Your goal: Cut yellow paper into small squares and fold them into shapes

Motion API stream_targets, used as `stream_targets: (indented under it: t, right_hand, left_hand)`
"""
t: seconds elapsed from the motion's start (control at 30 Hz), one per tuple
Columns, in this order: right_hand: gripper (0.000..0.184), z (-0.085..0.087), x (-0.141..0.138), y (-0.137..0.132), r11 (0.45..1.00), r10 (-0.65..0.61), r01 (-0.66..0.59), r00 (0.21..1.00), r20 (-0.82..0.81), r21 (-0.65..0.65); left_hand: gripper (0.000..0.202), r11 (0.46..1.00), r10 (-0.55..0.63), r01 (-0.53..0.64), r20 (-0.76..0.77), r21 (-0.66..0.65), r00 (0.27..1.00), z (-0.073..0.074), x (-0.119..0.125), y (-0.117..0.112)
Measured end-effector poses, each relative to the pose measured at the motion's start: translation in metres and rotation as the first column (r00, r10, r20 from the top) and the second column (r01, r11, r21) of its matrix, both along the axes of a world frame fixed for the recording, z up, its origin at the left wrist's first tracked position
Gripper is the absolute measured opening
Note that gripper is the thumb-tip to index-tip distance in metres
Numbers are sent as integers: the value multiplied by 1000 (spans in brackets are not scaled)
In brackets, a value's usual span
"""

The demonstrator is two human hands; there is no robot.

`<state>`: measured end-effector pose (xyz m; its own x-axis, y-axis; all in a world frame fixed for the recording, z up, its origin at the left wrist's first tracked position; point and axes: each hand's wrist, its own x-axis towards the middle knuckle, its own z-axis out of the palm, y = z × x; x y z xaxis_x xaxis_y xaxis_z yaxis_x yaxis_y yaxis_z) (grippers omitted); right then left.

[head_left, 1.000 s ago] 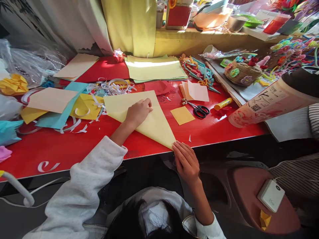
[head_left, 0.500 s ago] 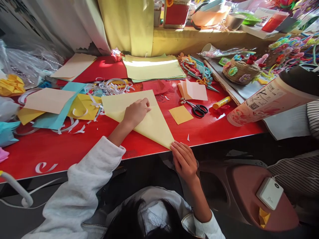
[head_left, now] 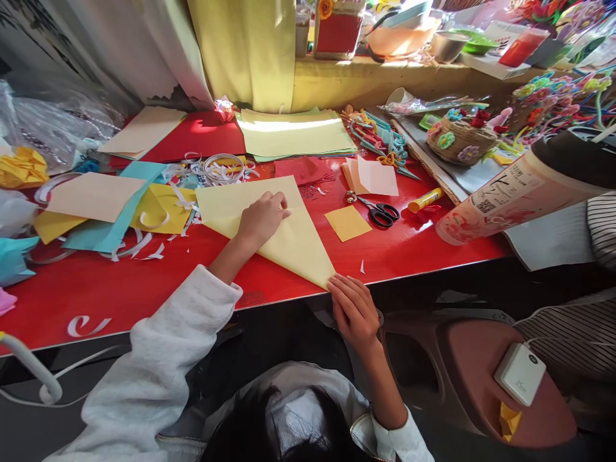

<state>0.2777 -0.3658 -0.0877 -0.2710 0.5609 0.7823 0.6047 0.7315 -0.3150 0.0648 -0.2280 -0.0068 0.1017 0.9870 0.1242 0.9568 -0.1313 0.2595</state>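
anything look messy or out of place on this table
White paper strips lie strewn and curled on the left of the red table, loose offcuts rather than stacked. The folded yellow sheet has its tip right at the table's edge, by the right hand; the left hand presses it.

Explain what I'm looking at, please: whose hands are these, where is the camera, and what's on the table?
There is no machine here, just a person's two bare hands. The single view comes from a camera worn on the person's head, looking forward and down. The left hand presses on a pale yellow paper, triangular in shape, lying on the red table. The right hand has its fingers at the paper's near tip by the table edge. Whether it pinches the tip, I cannot tell. Beside the paper lie scissors, a glue stick and a yellow square.
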Motion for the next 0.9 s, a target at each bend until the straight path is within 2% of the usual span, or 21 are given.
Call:
stream_targets:
  t: [0.5,0.67,0.9]
  right_hand:
    - [50,3,-2,0,1000,2,-2,1000,-17,18]
    - [43,0,-6,1,1000,-16,16,998,-66,3]
    - [33,-11,-18,5,990,-86,101,985,-148,94]
  left_hand:
    - [14,1000,3,-3,-11,7,1000,-1,0,1]
    - [13,999,-12,13,-19,33,1000,-3,0,1]
    - [13,998,-20,20,-4,60,1000,-5,-2,1]
